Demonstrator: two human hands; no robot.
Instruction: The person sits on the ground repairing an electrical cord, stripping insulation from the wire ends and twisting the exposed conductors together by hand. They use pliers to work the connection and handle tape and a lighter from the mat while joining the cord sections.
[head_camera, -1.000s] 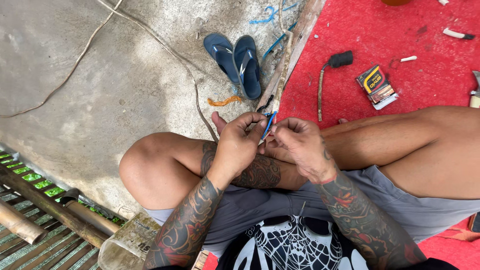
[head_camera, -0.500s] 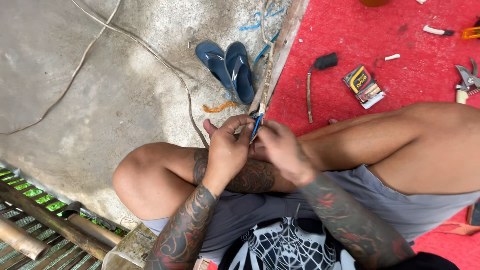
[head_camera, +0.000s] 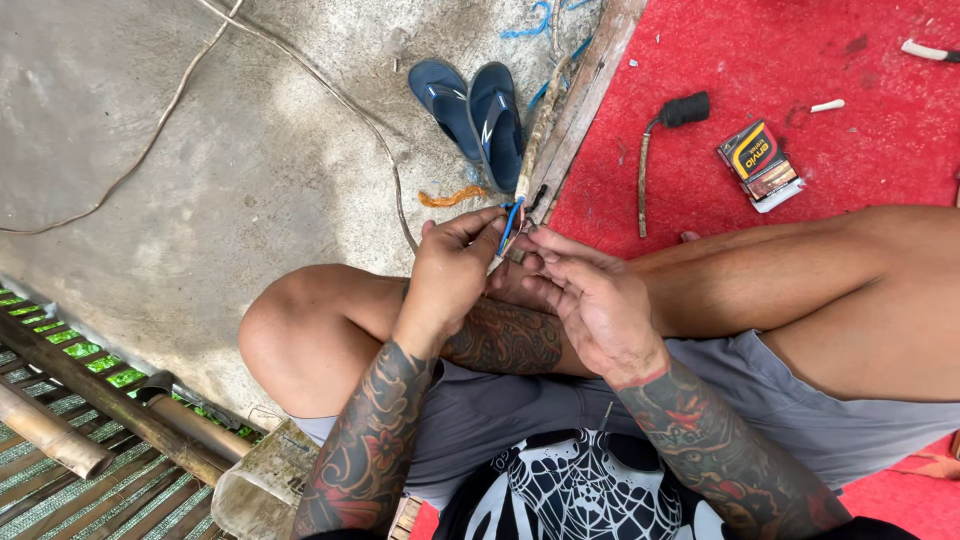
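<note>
I sit cross-legged on the ground. My left hand (head_camera: 452, 268) pinches a thin blue wire (head_camera: 510, 224) between thumb and fingers. My right hand (head_camera: 590, 295) is close beside it, fingers curled loosely toward the same wire end, touching it near the left fingertips. The blue wire comes out of a dirty cable (head_camera: 540, 130) that runs away along a wooden plank (head_camera: 590, 90). Both hands hover over my crossed shins.
A pair of blue flip-flops (head_camera: 470, 105) lies on the concrete. On the red mat (head_camera: 750, 60) are a black-handled tool (head_camera: 662, 130) and a small box (head_camera: 760, 165). A thin cord (head_camera: 330, 90) crosses the concrete. Bamboo poles (head_camera: 60, 400) lie at lower left.
The view has shifted slightly. My hands have stayed together at the blue wire; the right hand's fingers have loosened and spread a little.
</note>
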